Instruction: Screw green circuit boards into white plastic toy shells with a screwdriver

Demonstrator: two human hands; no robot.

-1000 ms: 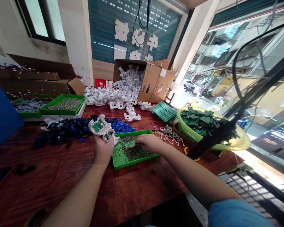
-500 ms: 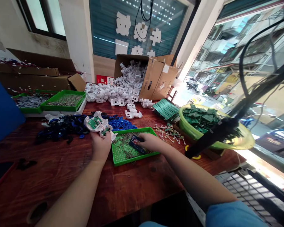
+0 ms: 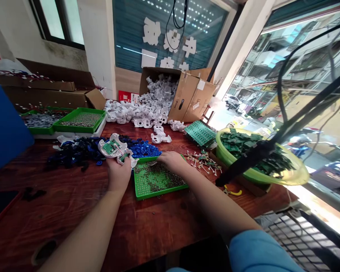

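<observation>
My left hand [image 3: 118, 173] is closed around a white plastic housing [image 3: 109, 149] with a green circuit board [image 3: 112, 146] and wires inside. It holds the housing up just left of a green tray [image 3: 140, 196] of small metal screws [image 3: 153, 185]. Above the far part of that tray, my right hand [image 3: 171, 161] is closed with fingers pointing down and left. A thin card [image 3: 153, 163] shows almost edge-on at its fingertips, mostly hidden by the hand. Behind the tray lie blue plastic rings [image 3: 144, 148] and dark plastic pieces [image 3: 82, 151].
White housings [image 3: 124, 112] spill from a cardboard box [image 3: 187, 98] at the back. On the right are a yellow basin [image 3: 300, 177] of green boards, small wired boards [image 3: 204, 160], yellow-handled pliers [image 3: 234, 192] and a black stand arm [image 3: 243, 162]. Another green tray [image 3: 86, 130] stands back left.
My right hand has moved up and left over the tray, and its card has turned from face-on to nearly edge-on. My left hand still holds the housing, almost unmoved.
</observation>
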